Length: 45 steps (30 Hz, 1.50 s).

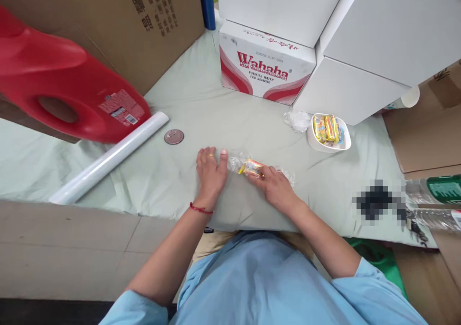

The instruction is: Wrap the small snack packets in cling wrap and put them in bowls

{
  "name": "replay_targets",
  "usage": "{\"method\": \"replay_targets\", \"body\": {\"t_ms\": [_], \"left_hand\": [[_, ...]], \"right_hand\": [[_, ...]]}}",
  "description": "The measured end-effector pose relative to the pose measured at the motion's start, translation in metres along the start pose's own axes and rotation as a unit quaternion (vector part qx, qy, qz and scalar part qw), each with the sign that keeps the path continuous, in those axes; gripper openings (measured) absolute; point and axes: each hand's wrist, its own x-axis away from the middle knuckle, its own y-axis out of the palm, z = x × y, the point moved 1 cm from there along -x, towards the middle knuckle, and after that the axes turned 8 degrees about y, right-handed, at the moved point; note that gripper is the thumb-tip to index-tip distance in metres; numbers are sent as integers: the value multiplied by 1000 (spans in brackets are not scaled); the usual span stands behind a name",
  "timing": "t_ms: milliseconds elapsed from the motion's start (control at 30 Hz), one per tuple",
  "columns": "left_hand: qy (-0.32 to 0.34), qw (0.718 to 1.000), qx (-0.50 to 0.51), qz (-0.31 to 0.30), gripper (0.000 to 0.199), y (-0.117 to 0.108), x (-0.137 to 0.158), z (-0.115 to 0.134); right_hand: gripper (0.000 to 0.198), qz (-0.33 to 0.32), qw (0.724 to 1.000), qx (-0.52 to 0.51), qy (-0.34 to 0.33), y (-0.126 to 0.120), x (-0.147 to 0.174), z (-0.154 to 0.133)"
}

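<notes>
In the head view a small yellow-and-red wrapped snack packet (253,167) lies on a crumpled strip of clear plastic film (237,162) near the middle of the cloth-covered table. The fingers of my right hand (276,186) are closed on the packet's right end, and more film shows beyond them. My left hand (212,171) rests on the cloth just left of the film, thumb apart from the fingers, holding nothing. A white tub (327,146) with several similar yellow packets stands at the right, with a clump of clear film (297,120) beside it.
A long white roll (111,158) lies diagonally at the left, against a big red jug (82,90). Near it is a round brown disc (174,137). A Wahaha carton (264,68) and white boxes stand behind. Plastic bottles (418,190) lie at the right edge.
</notes>
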Motion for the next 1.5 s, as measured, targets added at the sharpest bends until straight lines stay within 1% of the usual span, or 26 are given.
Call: {"method": "replay_targets", "body": {"t_ms": [100, 233, 333, 367, 400, 433, 500, 533, 567, 633, 733, 833, 900, 967, 1067, 1167, 1200, 1233, 1267, 1300, 1333, 1367, 1433, 1500], "left_hand": [[-1, 998, 16, -62, 79, 5, 0, 15], [-14, 991, 75, -106, 96, 3, 1, 36], [-30, 991, 53, -121, 105, -1, -1, 43], [-32, 991, 39, -123, 105, -2, -1, 44], [-35, 991, 31, -124, 97, -4, -1, 43], [-38, 991, 30, -125, 82, -5, 0, 41], [-35, 990, 59, -119, 47, -7, 4, 37], [-24, 990, 81, -110, 34, -7, 7, 36], [0, 989, 103, -101, 27, -7, 12, 36], [77, 983, 139, -94, 27, -3, 21, 40], [198, 960, 144, -132, 34, 11, 34, 52], [263, 946, 83, -169, 37, 25, 42, 60], [283, 942, 22, -181, 40, 30, 46, 60], [292, 938, -40, -184, 46, 32, 53, 57], [313, 925, -110, -187, 58, 33, 64, 50], [345, 908, -142, -191, 64, 35, 74, 45], [353, 904, -147, -192, 65, 35, 76, 44], [358, 901, -151, -192, 66, 35, 78, 44], [361, 899, -154, -193, 66, 36, 79, 44], [362, 898, -156, -196, 65, 36, 79, 44], [362, 897, -159, -199, 65, 35, 79, 45], [360, 896, -162, -203, 64, 35, 80, 45], [355, 896, -168, -210, 64, 35, 80, 46], [349, 897, -168, -214, 65, 34, 81, 46]], "right_hand": [[49, -6, 1000, -5, 5, 0, 1, -6], [45, -20, 1000, -19, 11, -7, -2, -6], [45, -24, 999, -29, 8, -11, -4, -5], [46, -25, 999, -34, 9, -12, -5, -5], [46, -25, 999, -40, 12, -12, -5, -4], [46, -23, 998, -49, 14, -11, -6, -3], [45, -16, 997, -76, 16, -7, -7, 0], [44, -11, 996, -90, 13, -5, -7, 1], [43, -6, 995, -102, 7, -3, -8, 2], [40, 1, 993, -117, -6, 2, -8, 5], [38, 16, 991, -130, -11, 6, -8, 7], [38, 41, 986, -162, -23, 5, -3, 13], [41, 49, 979, -192, -44, 4, 6, 21], [43, 52, 974, -218, -43, 2, 20, 31], [45, 36, 966, -257, 2, 2, 50, 48], [39, -16, 945, -324, 31, 1, 76, 66], [38, -30, 935, -349, 55, 2, 80, 72], [39, -31, 925, -367, 94, 2, 83, 77], [43, -17, 917, -372, 144, 3, 82, 83], [47, 12, 912, -360, 195, 5, 80, 87], [50, 50, 911, -334, 238, 7, 76, 90], [52, 87, 913, -298, 266, 10, 70, 91], [50, 136, 922, -234, 276, 17, 59, 88], [41, 145, 932, -218, 252, 25, 51, 81]]}}
